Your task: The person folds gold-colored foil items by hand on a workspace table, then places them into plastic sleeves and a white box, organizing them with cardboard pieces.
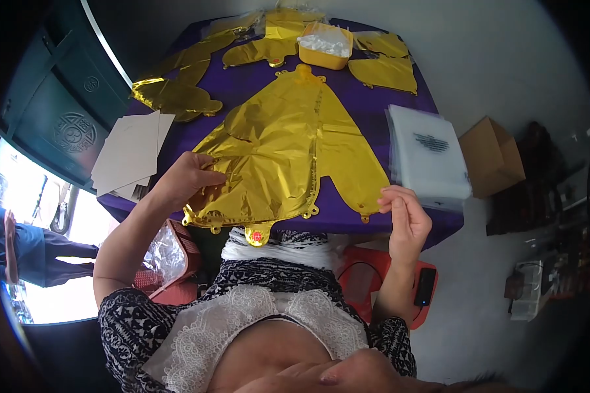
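A flat gold foil balloon, wrinkled and shiny, is spread over the purple tablecloth. Small tabs with holes stick out along its edge, and a tab with a red mark hangs over the front of the table. My left hand pinches the balloon's left side between thumb and fingers. By the lower right corner of the foil is my right hand, raised with thumb and fingers drawn together. Whether anything thin is between those fingertips, I cannot make out.
More gold foil pieces lie along the table's back and left. A yellow tub holds white bits. White cards sit at left, clear plastic bags at right. Beyond stands a cardboard box. A red stool is below.
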A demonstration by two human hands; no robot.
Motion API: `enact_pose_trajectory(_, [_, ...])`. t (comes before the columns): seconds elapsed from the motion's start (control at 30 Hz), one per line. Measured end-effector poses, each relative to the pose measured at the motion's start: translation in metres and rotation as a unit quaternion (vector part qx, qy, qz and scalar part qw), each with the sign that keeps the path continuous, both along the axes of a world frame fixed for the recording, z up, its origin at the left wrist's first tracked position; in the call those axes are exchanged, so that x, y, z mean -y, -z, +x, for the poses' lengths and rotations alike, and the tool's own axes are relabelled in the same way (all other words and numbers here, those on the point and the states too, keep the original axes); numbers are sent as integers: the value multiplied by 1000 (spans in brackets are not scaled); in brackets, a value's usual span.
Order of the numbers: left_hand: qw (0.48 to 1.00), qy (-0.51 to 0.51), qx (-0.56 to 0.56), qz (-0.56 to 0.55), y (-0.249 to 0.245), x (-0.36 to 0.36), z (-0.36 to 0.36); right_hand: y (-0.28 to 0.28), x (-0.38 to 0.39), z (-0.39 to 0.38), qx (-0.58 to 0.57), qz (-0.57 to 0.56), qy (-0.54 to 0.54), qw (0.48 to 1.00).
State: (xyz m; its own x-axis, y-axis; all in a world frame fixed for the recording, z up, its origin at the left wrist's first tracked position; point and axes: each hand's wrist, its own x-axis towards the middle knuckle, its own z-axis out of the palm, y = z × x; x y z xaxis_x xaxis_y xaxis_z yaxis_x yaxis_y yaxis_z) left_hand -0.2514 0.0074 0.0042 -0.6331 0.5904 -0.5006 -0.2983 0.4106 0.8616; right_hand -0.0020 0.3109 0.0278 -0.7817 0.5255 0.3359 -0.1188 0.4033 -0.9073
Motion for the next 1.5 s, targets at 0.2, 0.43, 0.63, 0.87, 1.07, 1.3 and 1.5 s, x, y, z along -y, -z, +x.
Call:
enact_pose_trajectory(0.2, [1000,7,23,-2,-11,-6,2,4,4,0,12,6,-18,1000])
enact_pose_trajectory(0.43, [999,3,40,-4,-16,-9,7,1,17,-13,54,56,-49,996])
enact_pose_trajectory(0.63, [999,6,43,-7,-17,-8,8,-6,32,-32,67,142,-92,983])
enact_pose_trajectory(0.87, [999,19,30,-1,-16,-5,7,-4,49,-54,99,374,-167,907])
enact_pose_trajectory(1.07, [999,22,27,-4,-16,-3,7,5,60,-65,123,441,-213,863])
enact_pose_trajectory(1.3, [1000,22,20,-9,-13,-1,6,6,62,-64,126,447,-216,859])
enact_pose_trajectory(1.5, [999,28,15,-19,-19,-3,8,8,61,-64,133,446,-221,857])
